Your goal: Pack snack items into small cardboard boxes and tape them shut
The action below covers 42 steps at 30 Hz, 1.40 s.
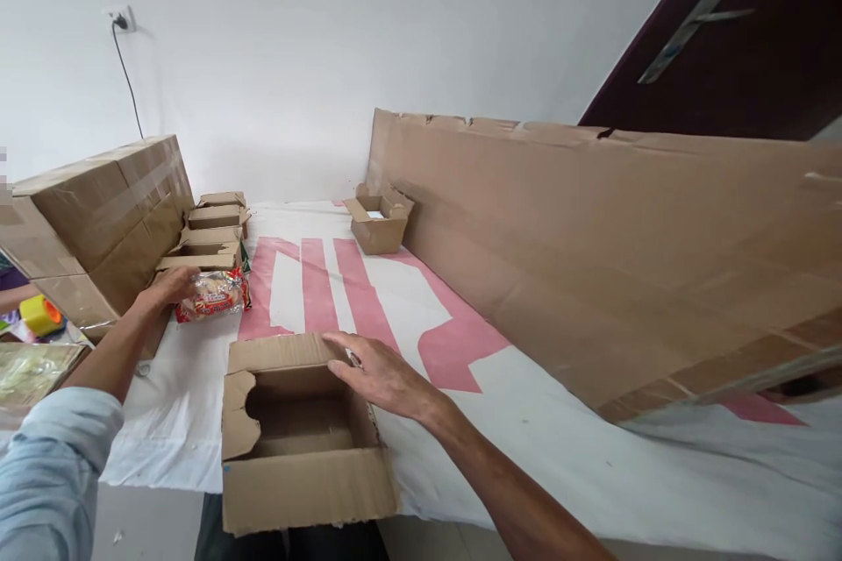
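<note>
My left hand (172, 286) reaches to the left side of the table, its fingers closed on the near-left end of a clear and red packet of snack food (216, 294). The packet lies in front of a row of small open cartons (201, 262). Close to me, an open cardboard box (309, 486) stands at the table's front edge with its flaps folded out and a bare inside. My right hand (381, 374) grips this box at its far right corner, thumb over the rim.
Large taped cartons (105, 219) are stacked at the left. A small open box (380, 232) sits farther back, against a long cardboard panel (559, 254) along the right. Yellow tape (40, 316) lies at far left, near another person's arm (17, 298). A white and pink cloth (355, 280) covers the table.
</note>
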Available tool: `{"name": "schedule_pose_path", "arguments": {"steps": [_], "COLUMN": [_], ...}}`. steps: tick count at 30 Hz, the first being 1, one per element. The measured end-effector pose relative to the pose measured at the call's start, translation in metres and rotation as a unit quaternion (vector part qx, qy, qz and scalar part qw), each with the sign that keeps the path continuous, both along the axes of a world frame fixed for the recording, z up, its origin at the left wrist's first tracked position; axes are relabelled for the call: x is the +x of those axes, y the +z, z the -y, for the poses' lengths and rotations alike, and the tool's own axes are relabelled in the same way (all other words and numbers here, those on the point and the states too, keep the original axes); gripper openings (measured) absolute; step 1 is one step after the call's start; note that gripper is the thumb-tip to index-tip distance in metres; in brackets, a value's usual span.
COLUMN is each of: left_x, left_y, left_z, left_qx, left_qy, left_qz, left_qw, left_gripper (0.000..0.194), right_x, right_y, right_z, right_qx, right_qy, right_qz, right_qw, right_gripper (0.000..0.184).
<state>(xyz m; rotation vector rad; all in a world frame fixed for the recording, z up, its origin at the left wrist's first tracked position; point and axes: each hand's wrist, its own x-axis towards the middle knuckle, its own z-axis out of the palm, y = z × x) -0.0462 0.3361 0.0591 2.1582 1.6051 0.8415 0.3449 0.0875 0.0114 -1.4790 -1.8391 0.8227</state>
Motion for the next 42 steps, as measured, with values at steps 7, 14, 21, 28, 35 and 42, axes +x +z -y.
{"name": "schedule_pose_path", "arguments": {"steps": [7,14,21,28,35,42], "left_x": [0.012,-0.002,0.019,0.075,0.117,0.06], "left_y": [-0.012,0.005,0.028,-0.031,-0.044,0.003], "left_z": [0.013,0.053,0.156,0.269,0.279,0.202], "left_qx": [0.04,0.082,0.108,0.057,-0.042,0.064], "left_qy": [0.118,0.101,-0.036,-0.132,-0.105,-0.062], "left_qz": [-0.143,-0.142,0.041,0.066,-0.346,-0.42], "left_qw": [0.982,0.981,0.993,0.987,0.932,0.903], "left_gripper": [0.023,0.041,0.03,0.065,0.051,0.026], "right_x": [-0.002,-0.006,-0.042,-0.067,-0.065,-0.056], "right_y": [-0.012,-0.027,-0.024,-0.032,-0.04,-0.029], "right_z": [-0.017,-0.042,-0.096,-0.14,-0.128,-0.107], "right_qx": [0.018,-0.039,-0.05,-0.05,-0.04,0.0], "right_qy": [0.009,-0.019,-0.038,-0.058,-0.072,-0.082], "right_qz": [-0.085,-0.211,-0.322,-0.337,-0.362,-0.385], "right_qw": [0.996,0.977,0.945,0.939,0.928,0.919], "right_gripper": [0.047,0.043,0.031,0.012,0.035,0.067]}}
